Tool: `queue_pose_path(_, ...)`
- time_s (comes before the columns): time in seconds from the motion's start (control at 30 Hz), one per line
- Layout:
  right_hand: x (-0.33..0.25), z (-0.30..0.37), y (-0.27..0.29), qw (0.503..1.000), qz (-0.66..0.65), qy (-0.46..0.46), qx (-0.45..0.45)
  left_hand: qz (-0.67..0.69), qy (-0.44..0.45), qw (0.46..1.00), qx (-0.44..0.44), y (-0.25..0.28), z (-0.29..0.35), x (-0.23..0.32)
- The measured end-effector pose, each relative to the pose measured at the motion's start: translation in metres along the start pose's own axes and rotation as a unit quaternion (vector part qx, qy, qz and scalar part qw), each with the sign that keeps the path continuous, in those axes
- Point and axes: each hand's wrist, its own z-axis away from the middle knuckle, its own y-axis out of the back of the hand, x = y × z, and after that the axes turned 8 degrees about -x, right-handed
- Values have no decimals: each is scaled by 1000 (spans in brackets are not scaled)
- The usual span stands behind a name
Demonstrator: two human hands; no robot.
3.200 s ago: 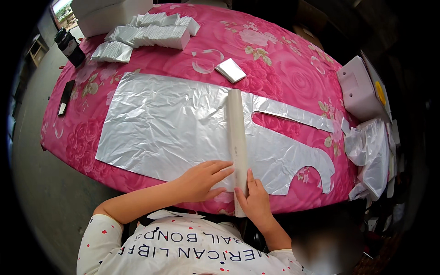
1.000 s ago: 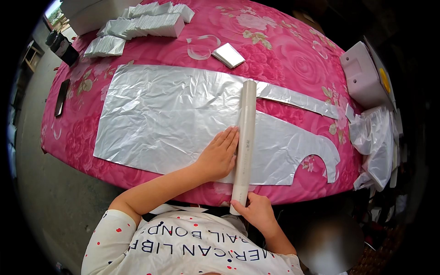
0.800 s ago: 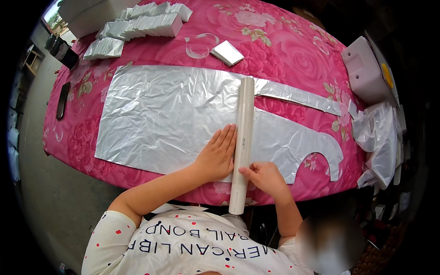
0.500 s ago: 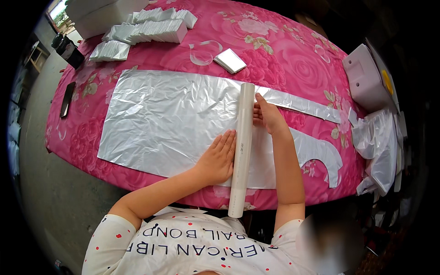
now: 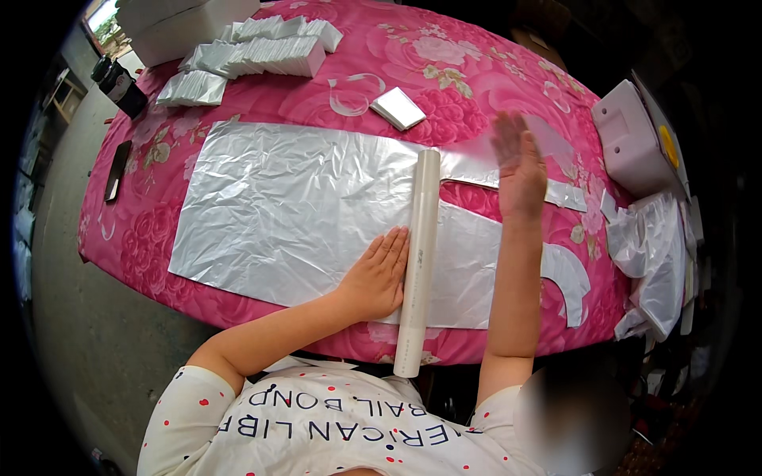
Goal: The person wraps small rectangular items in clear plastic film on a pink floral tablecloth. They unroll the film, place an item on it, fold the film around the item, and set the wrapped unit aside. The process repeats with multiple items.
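Note:
A thin silvery plastic sheet [image 5: 294,206] lies spread on the table, with a straight strip and a curved strip at its right end. Across it, running from far to near, rests a long white plastic pipe [image 5: 418,270] whose near end juts past the table edge. My left hand [image 5: 375,275] lies flat on the sheet, fingers stretched, its fingertips against the pipe's left side. Apart from the pipe, my right hand [image 5: 520,163] is over the strips to the right with fingers extended, slightly smeared by motion. A faint, blurred translucent film [image 5: 552,143] shows beside it; whether my fingers touch it is unclear.
A pink floral cloth [image 5: 373,337] covers the table. Folded white packets [image 5: 270,55] stand in rows at the far left, near a white box [image 5: 182,32] and a dark jar [image 5: 119,86]. One packet [image 5: 398,109] lies beyond the sheet. Clear plastic bags [image 5: 655,254] hang at the right.
My right hand has left the pipe's right side and moved right and slightly away from me. A blurred film now shows near it. My left hand and the pipe stay nearly in place.

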Motion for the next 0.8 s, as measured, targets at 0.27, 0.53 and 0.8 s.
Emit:
queue_pose_path(0.27,158,69,-155,802,498,21,-328,-20,-45,997,64,-1,0,1)
queue_pose_path(0.53,115,103,-154,778,468,-24,-420,36,-24,995,88,1,-2,-2)
queue_pose_path(0.8,18,135,-22,800,531,23,-280,649,106,744,114,39,-54,-58)
